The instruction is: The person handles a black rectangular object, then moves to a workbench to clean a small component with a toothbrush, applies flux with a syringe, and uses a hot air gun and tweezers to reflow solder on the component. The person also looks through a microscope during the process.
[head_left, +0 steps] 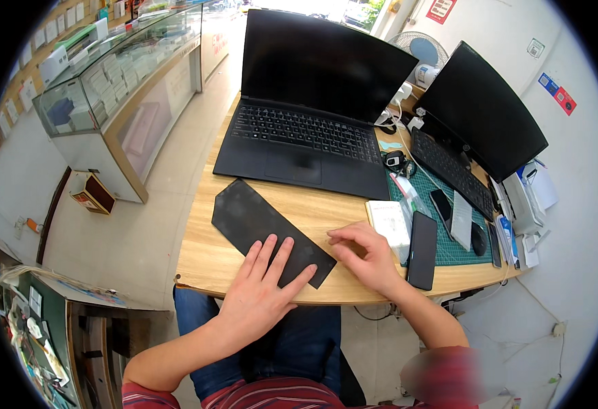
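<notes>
A long flat black piece [254, 218] with cut corners at its far end, perhaps a pouch or sheet, lies slantwise on the wooden table. My left hand [261, 290] rests flat on its near part, fingers spread. Just right of its near end, my right hand [367, 258] is over the wood with fingers bent and the thumb apart; I see nothing in it. Beyond both hands stands an opened black laptop [305, 133] with a dark screen. A white notepad or small box [389, 223] and a black phone [422, 251] lie right of my right hand.
On the right, a green cutting mat [452, 255] carries another phone [440, 204], a mouse [478, 238] and a clear bag. Behind it are a keyboard [452, 170], a dark monitor [483, 112] and a fan [421, 51]. A glass display case [121, 82] stands left across the floor.
</notes>
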A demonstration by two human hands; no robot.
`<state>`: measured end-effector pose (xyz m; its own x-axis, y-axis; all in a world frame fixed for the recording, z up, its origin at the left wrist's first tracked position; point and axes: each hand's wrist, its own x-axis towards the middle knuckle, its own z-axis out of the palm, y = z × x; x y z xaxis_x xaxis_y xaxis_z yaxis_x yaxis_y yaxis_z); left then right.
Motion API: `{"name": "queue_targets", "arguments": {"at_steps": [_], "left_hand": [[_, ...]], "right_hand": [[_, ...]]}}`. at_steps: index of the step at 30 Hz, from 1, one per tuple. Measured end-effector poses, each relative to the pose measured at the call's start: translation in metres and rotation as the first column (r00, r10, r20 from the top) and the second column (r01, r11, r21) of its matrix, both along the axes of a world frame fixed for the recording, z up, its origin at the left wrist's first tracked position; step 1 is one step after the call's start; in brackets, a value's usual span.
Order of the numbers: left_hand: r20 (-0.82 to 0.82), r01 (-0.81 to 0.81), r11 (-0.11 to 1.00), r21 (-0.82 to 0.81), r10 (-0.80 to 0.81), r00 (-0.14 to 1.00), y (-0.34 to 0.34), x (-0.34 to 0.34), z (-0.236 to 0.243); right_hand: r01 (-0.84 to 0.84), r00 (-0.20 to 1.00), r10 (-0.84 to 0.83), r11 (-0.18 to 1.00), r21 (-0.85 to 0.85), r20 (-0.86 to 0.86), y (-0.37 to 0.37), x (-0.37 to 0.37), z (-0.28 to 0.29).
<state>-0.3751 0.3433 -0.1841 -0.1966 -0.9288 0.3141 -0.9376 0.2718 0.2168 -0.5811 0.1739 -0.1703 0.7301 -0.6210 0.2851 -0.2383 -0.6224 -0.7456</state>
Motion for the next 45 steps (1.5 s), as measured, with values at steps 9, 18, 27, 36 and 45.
{"name": "queue_targets", "arguments": {"at_steps": [9, 18, 27, 36, 45], "left_hand": [[-0.010, -0.006, 1.000, -0.013, 0.006, 1.000, 0.000, 0.000, -0.002], [-0.020, -0.009, 1.000, -0.022, 0.008, 1.000, 0.001, 0.001, -0.004], [-0.058, 0.017, 0.999, -0.045, -0.019, 0.998, 0.002, 0.001, 0.001], [-0.567, -0.001, 0.975, -0.222, -0.128, 0.813, 0.005, 0.013, -0.001], [-0.809, 0.119, 0.974, -0.193, -0.227, 0.542, 0.021, -0.010, 0.013]], "right_hand": [[-0.092, 0.962, 0.071, 0.994, -0.067, -0.264, 0.004, 0.031, 0.020], [-0.064, 0.893, 0.079, 0.997, 0.047, -0.442, -0.001, 0.044, 0.033], [-0.045, 0.895, 0.047, 0.999, 0.015, -0.443, 0.000, 0.042, 0.029], [-0.141, 0.976, 0.209, 0.807, -0.573, 0.055, 0.028, 0.003, 0.013], [-0.178, 0.883, 0.450, 0.583, -0.793, 0.133, 0.052, -0.006, 0.017]]}}
